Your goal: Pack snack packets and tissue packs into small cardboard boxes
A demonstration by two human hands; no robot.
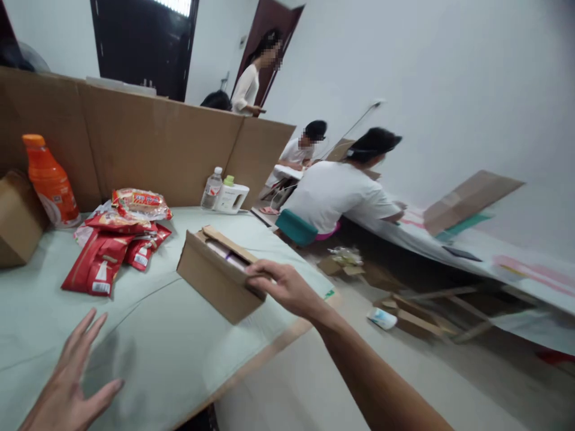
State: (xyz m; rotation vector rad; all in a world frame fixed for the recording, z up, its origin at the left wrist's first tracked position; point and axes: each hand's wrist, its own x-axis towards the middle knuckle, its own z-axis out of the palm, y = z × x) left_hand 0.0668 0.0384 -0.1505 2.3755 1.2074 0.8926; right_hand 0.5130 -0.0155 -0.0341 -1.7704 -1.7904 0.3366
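A brown cardboard box (pixel 220 281) rests on the pale green tabletop (pixel 157 359), its narrow top partly open with something white and purple inside. My right hand (pixel 281 284) grips the box's near right end, fingers closed on the upper edge. My left hand (pixel 74 383) hovers over the table at the lower left, fingers spread and holding nothing. Red snack packets (pixel 105 257) lie in a pile beyond my left hand, left of the box.
An orange bottle (pixel 51 182), another carton (pixel 18 218), a clear bottle (pixel 211 189) and a white jug (pixel 231 197) stand near a cardboard screen (pixel 162 143). People sit at tables on the right. An open box (pixel 413 317) lies on the floor.
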